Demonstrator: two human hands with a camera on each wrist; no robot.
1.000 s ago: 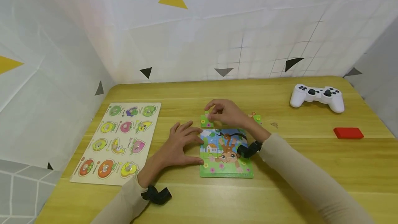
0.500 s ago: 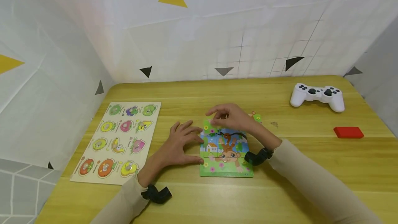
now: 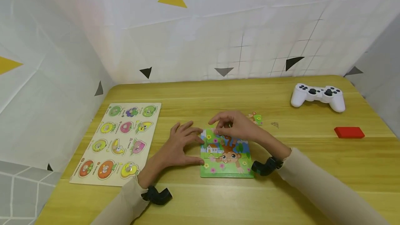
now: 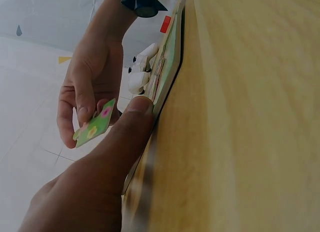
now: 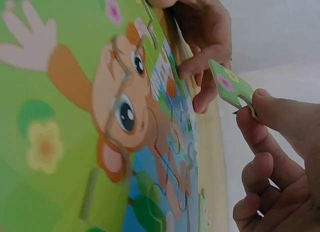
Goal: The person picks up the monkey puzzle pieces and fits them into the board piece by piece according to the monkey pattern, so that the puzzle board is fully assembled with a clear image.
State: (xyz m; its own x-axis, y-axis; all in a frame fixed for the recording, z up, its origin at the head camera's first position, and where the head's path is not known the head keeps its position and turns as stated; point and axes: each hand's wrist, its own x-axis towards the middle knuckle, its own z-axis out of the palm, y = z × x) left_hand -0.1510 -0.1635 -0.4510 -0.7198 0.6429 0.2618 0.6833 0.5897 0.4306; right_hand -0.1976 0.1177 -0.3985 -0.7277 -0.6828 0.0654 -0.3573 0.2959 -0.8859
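My right hand [image 3: 239, 125] pinches a green jigsaw piece [image 5: 231, 85] with pink and yellow flowers between thumb and index finger. The piece is raised above the upper left of a monkey jigsaw puzzle [image 3: 228, 166], tilted in the right wrist view. The puzzle lies flat and shows a monkey, a house and a green flowery border. Along its left edge rests my left hand [image 3: 176, 148], fingers spread, with the thumb at the lower part and fingertips higher up. Part of the puzzle's top is hidden behind my right hand. Another jigsaw piece [image 3: 257, 119] lies beyond the puzzle's top right.
To the left lies a wooden fruit peg board [image 3: 125, 155]. A white game controller [image 3: 318, 96] sits at the back right, with a red block [image 3: 349, 132] in front of it. White patterned sheets hang behind the wooden table [image 3: 187, 200].
My right hand has lifted the flowered jigsaw piece from beyond the puzzle and brought it toward me, over the puzzle's upper left. The left hand has stayed put.
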